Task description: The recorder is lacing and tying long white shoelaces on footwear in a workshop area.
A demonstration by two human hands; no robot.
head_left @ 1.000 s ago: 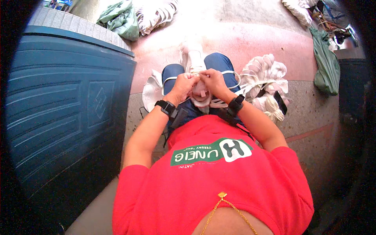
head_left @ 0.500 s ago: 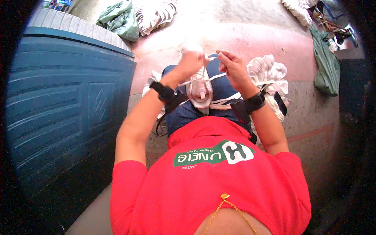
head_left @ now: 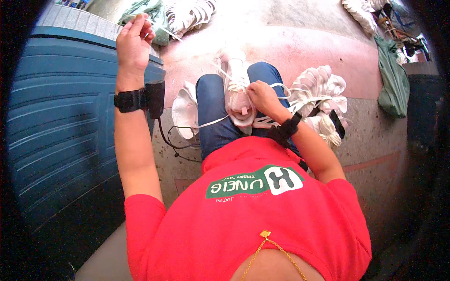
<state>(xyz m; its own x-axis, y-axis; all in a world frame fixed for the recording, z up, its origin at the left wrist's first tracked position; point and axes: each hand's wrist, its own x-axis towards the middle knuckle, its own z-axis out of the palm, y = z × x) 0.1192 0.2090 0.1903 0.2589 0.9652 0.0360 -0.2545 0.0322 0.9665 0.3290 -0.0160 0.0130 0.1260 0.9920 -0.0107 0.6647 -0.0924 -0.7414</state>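
Gripping: right hand (head_left: 262, 96) pins pale pink lace-up shoe (head_left: 238, 93) on lap; left hand (head_left: 133, 42), raised far left, pinches thin white lace (head_left: 161, 32) taut. Lacing partly done, judging by loose strands. Eyelets indistinct. Beside: white bundled laces (head_left: 318, 89), blue plastic bin (head_left: 51, 117).

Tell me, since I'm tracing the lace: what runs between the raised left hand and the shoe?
In the head view, a thin white lace stretches from the left hand to the shoe.
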